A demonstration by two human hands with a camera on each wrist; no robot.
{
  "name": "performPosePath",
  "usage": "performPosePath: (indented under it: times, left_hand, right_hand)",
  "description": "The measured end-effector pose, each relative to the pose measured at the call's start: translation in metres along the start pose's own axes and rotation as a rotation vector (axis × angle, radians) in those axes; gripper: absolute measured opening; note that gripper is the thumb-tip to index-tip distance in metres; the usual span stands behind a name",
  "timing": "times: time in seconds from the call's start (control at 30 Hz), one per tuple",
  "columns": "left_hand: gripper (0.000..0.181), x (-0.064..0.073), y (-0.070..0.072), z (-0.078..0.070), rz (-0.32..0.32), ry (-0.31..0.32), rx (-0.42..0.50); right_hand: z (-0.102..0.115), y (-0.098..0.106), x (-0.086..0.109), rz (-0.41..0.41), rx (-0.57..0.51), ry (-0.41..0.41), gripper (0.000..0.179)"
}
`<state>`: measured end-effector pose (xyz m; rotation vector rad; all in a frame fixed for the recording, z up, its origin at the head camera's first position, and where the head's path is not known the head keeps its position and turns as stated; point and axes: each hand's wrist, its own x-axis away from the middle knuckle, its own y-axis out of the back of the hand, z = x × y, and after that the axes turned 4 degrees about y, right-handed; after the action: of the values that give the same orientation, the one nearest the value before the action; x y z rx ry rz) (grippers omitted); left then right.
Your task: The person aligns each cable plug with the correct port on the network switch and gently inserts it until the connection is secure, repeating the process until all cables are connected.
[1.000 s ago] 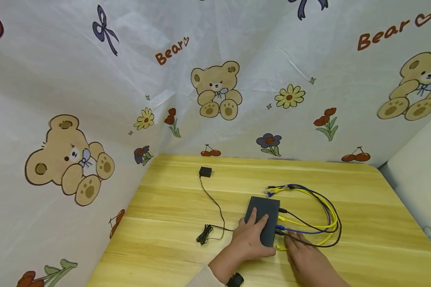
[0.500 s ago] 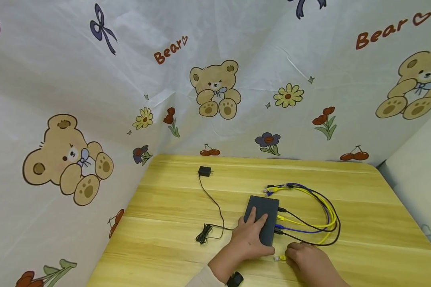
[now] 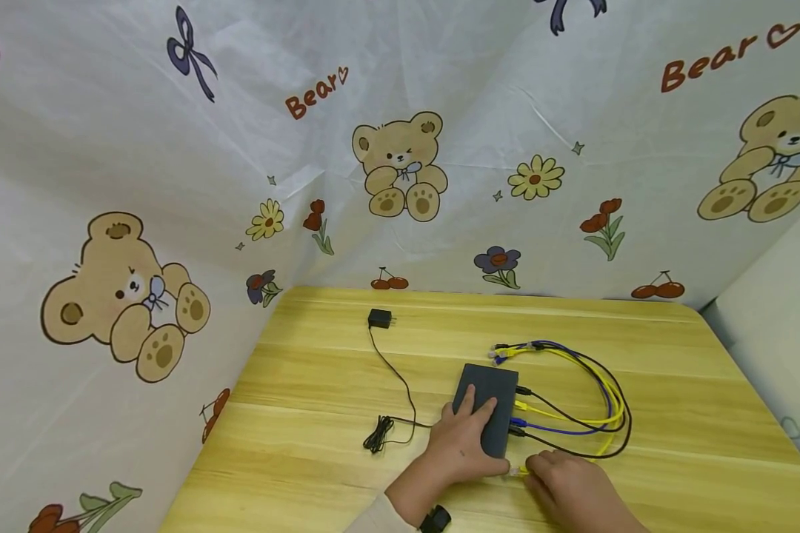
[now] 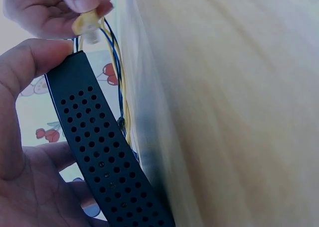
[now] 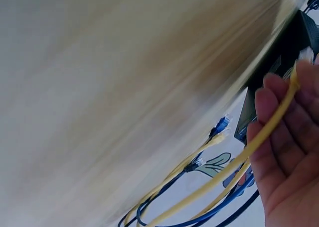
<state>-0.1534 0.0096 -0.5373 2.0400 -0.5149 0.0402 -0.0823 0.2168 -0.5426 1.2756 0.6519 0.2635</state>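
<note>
A dark network switch (image 3: 498,381) lies on the wooden table, its vented side (image 4: 99,137) facing the left wrist camera. My left hand (image 3: 463,442) grips it, fingers spread over the top and thumb at the near right corner. Just right of that corner, my right hand (image 3: 565,481) pinches a yellow network cable (image 5: 249,148) close behind its clear plug (image 4: 90,34). The plug points toward the switch and looks apart from it in the left wrist view. Black, yellow and blue cables (image 3: 560,428) run from the switch's right side.
The cables loop to the right, with their loose plugs (image 3: 500,354) bunched behind the switch. A black power adapter (image 3: 380,318) lies at the back left; its cord has a tied bundle (image 3: 378,435). A bear-print cloth (image 3: 400,252) hangs behind the table (image 3: 293,414).
My right fingers have gone from lying straight beside the cable to pinching it. The yellow plug came away from the switch's edge, toward me, then moved slightly back. My left hand stayed put.
</note>
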Motion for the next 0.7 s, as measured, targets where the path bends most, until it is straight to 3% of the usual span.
performPosePath:
  times: [0.27, 0.5, 0.7]
  left_hand:
    - [0.097, 0.000, 0.000, -0.002, -0.003, 0.002, -0.016]
    - [0.097, 0.001, -0.001, -0.003, -0.003, 0.004, -0.031]
    - [0.098, 0.001, 0.000, -0.003, -0.012, 0.005, -0.046]
  right_hand:
    - [0.012, 0.004, -0.007, -0.039, 0.062, -0.197, 0.022]
    - [0.019, 0.005, -0.016, -0.086, 0.125, -0.195, 0.023]
    - [0.020, 0.006, -0.021, -0.108, 0.134, -0.128, 0.024]
